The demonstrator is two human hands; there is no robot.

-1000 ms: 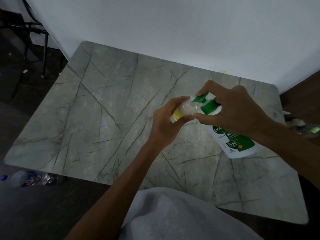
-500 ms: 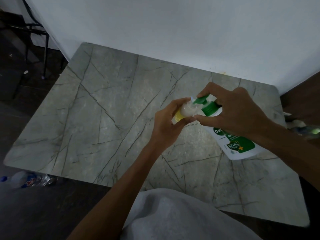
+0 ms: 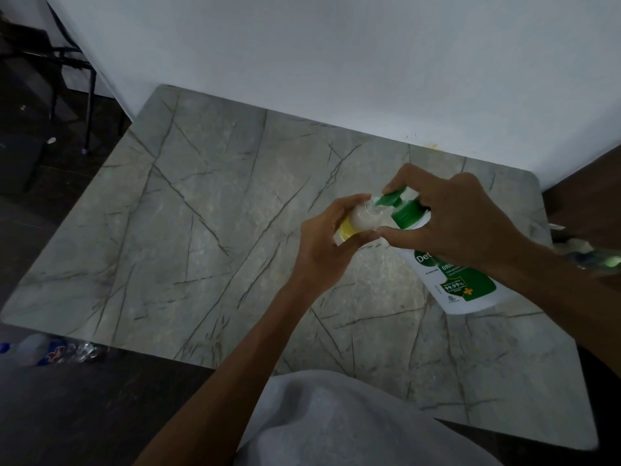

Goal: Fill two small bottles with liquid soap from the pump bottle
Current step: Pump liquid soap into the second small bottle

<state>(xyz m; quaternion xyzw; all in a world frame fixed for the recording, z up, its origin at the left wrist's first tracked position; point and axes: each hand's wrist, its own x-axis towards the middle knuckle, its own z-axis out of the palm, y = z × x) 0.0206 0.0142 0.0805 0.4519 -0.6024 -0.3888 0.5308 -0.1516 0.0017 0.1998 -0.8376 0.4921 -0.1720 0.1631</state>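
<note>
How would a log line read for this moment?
left hand: holds small bottle at pump head | right hand: grips pump bottle, fingertip atop head | surface: table

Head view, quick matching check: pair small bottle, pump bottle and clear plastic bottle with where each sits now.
1 small bottle
2 pump bottle
3 clear plastic bottle

a on the dark floor, left of the table
b in the left hand's grip, at the green spout
c on the table, right hand on its pump

Pairs: 1-b, 2-c, 3-a
</note>
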